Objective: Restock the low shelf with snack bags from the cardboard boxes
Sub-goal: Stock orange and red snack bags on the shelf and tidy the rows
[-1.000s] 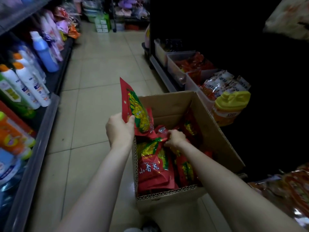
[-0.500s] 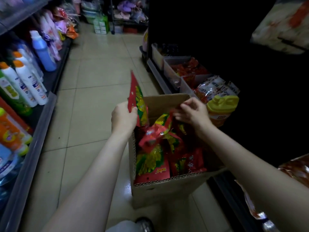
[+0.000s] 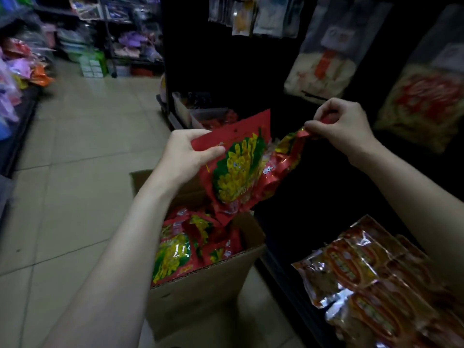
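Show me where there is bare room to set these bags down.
Bare floor tiles lie left of the cardboard box, up to the far shelves. The box is full of red bags, and orange packets crowd the low shelf at right. The dark gap between them is unreadable.

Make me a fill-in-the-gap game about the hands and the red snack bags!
1. The left hand holds a red snack bag above the cardboard ____.
2. The right hand pinches the top edge of a second bag with thumb and ____.
3. More red bags lie ____ the open box.
4. The box stands on the tiled ____.

Missing words: box; fingers; inside; floor
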A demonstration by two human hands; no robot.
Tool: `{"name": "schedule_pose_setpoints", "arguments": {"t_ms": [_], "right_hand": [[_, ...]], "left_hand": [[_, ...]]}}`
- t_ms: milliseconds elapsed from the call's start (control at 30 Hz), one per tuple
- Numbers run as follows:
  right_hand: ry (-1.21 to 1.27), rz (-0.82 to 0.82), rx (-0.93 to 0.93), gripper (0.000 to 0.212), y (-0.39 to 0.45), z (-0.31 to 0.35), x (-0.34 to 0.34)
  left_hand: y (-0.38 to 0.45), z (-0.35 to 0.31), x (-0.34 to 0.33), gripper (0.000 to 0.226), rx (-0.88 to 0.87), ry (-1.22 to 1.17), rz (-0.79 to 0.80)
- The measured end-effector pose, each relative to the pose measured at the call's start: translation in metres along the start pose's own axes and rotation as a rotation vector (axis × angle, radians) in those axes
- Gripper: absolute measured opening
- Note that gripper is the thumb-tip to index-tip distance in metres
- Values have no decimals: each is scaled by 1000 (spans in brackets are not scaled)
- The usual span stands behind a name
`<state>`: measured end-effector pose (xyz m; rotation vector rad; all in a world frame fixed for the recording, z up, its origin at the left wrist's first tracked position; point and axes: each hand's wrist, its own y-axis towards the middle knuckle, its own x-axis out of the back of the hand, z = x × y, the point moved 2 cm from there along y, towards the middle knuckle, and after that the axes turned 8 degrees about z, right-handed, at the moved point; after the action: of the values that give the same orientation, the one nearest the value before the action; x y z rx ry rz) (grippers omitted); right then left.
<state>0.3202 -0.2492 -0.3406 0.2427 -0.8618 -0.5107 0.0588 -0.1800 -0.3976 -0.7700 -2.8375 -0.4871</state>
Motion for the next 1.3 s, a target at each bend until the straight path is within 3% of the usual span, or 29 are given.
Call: {"name": "schedule_pose_setpoints", "arguments": {"t_ms": [100,233,400,500,733,900,967,1100,1167,1300], "right_hand": [[-141,100,78,18,-11,-10,22],[-246,191,58,29,-42,-39,65],[-16,303,-174,20,-82,-90,91],[-90,307,-217,15,-92,-135,75],[-305,224,-187,11,-76,-243,-10],[-154,-79,-297,8,-45,-312,-47],[-29,-105,-404,7,-40,-348,-62],[95,-111,-615,14,-46,-417,-71],[99,-160,-666,16,-49,-442,-60],[82,-260,-695,16,-56,-465,-43]], "left_hand": [[4,-11,-30,22,-44,45,88],[0,-12,-107,17,-104,218,317],[18,9,-200,14,-86,292,316],[40,38,-246,15,-11,334,329],[65,125,-320,24,-43,379,195],[106,164,-345,54,-36,379,-88],[111,195,-355,67,36,376,8],[97,287,-377,85,283,547,534],[84,317,-388,89,367,634,706],[76,333,-404,97,326,745,719]]}}
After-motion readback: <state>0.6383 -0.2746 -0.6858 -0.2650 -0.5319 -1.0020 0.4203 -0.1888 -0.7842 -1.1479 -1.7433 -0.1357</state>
